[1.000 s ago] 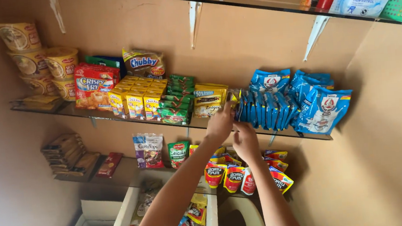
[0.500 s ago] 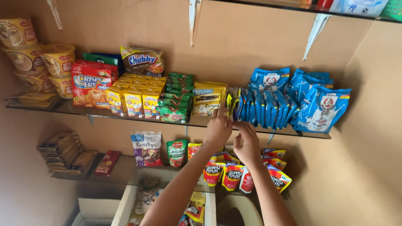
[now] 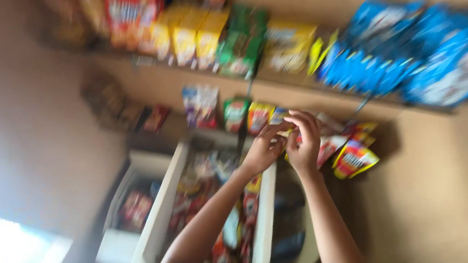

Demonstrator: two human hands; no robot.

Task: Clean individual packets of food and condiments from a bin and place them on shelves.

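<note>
The view is badly blurred. My left hand [image 3: 263,148] and my right hand [image 3: 304,140] are raised side by side at the lower shelf, fingertips close together among the red and yellow snack packets [image 3: 353,158]. Their fingers are curled against a small packet edge, but the blur hides whether either hand grips it. Above them, the upper shelf holds blue packets [image 3: 406,51], green packets [image 3: 241,42] and yellow boxes [image 3: 193,34].
White open-top bins [image 3: 156,210] full of mixed snack packets stand below my arms. More small packets [image 3: 201,103] stand on the lower shelf at the left. Brown walls close in at the right and left, with bright light low on the left.
Both hands have dropped from the edge of the upper shelf to the packets on the lower shelf. The camera has swung down and closer, which blurs the picture.
</note>
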